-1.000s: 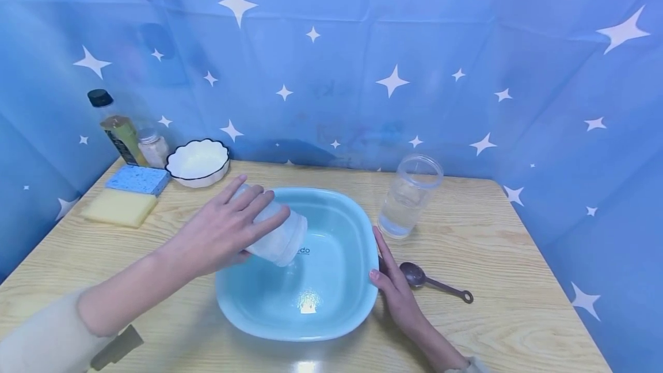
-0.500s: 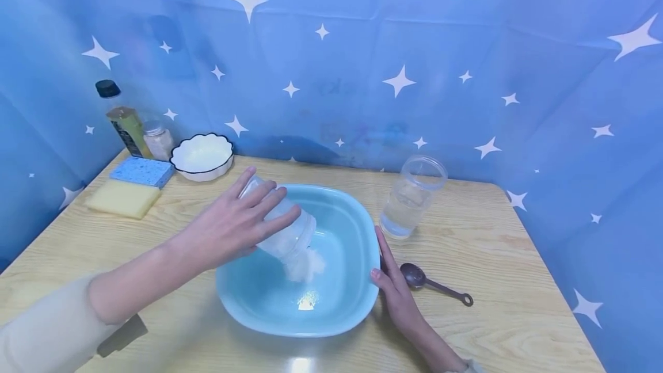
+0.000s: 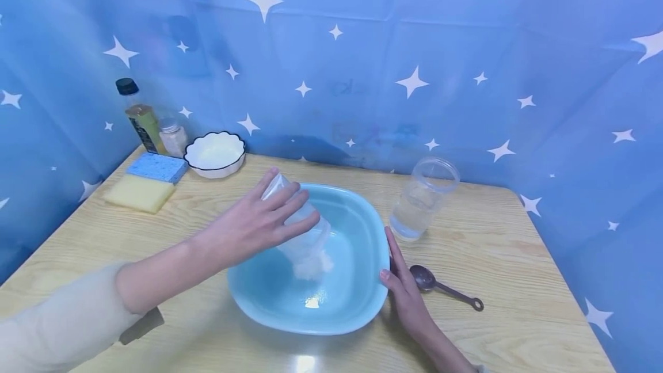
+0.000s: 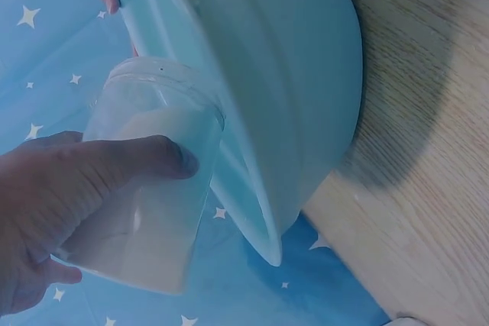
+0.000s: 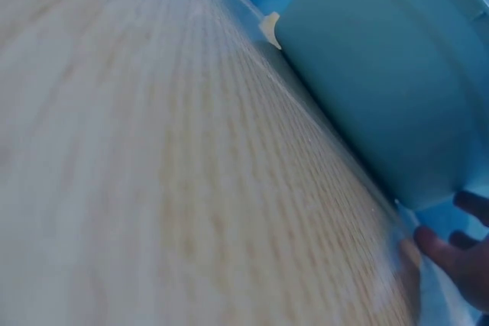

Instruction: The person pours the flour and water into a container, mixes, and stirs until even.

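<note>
In my left hand point(image 3: 259, 220) is a clear jar point(image 4: 141, 211) of white powder, gripped around its side. Its mouth tips down and to the right over a light blue basin point(image 3: 357, 212). A small heap of white powder point(image 3: 313, 263) shows in the basin just below the mouth. The left wrist view shows my thumb along the jar and powder still inside it. Against the basin's right side rests my right hand point(image 3: 409, 298), thumb at the rim and fingers extended along the outer wall.
A clear cup of water point(image 3: 414, 212) and a dark measuring spoon point(image 3: 425, 278) lie to the basin's right. Back left are an oil bottle point(image 3: 144, 122), a small jar point(image 3: 173, 138), a scalloped white bowl point(image 3: 214, 151), a blue sponge point(image 3: 157, 167) and a yellow sponge point(image 3: 140, 191).
White powder has come out of the tilted jar into the basin. The left hand and jar have shifted slightly right over it. The right hand stays at the rim; the head view has turned slightly.
</note>
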### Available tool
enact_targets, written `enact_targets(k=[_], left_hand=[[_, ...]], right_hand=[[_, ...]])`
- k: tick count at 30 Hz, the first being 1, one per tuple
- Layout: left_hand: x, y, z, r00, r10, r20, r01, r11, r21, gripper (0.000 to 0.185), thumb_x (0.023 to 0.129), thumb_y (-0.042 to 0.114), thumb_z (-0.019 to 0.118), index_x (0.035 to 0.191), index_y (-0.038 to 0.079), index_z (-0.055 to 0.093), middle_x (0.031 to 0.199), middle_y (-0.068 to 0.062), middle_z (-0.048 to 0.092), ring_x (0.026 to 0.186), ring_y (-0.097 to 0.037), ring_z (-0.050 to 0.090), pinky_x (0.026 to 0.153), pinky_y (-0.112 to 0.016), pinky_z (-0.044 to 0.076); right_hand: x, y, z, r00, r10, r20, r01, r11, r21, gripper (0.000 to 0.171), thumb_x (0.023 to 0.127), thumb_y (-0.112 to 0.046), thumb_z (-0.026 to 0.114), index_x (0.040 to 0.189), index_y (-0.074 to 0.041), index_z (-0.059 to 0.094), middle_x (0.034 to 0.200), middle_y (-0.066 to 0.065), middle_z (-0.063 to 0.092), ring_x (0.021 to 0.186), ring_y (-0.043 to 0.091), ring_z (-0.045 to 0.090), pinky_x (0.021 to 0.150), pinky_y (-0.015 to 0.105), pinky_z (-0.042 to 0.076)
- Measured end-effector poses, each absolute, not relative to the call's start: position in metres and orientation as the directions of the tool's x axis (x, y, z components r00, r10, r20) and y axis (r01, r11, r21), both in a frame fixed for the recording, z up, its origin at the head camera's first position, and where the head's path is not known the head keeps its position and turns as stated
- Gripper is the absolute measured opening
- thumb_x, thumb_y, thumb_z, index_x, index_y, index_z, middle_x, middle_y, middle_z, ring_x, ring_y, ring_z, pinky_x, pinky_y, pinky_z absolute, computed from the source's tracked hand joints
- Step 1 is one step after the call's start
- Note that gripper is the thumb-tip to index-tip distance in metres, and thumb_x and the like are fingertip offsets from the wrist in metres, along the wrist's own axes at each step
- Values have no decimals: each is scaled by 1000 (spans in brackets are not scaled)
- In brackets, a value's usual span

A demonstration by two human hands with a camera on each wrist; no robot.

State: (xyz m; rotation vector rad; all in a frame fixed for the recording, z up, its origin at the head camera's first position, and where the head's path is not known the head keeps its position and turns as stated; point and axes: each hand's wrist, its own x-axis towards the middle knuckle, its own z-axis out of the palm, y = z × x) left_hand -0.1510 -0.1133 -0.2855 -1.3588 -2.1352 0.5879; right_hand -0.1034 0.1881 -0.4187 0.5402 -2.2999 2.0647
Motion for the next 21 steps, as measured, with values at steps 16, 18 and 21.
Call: enact_targets(k=[16,18,21], left_hand=[[-154,-112,-284,-372,915,156,659,379,-649,70,74,15,74,136,20,40,127,-14,47,119,-33,39,104,-60,26],[-153,-111,-283,-371,916,151,655,374,-657,69,74,13,73,135,20,41,127,-14,47,119,-33,39,104,-59,25],[-153,-112,-284,-377,915,142,651,371,-662,70,75,13,73,136,21,41,128,-14,47,120,-32,39,104,-59,25]], right_hand=[[-107,187,-419,-941,-252,224,-253,88,-963,64,95,-7,36,150,-28,11,152,9,18,125,11,40,94,25,42],[-107,187,-419,-944,-246,218,-248,99,-964,64,95,-8,36,150,-28,11,151,10,20,124,11,42,92,25,43],[-107,187,-418,-945,-246,217,-248,103,-963,64,95,-8,36,151,-25,11,151,11,19,124,10,41,93,25,43]])
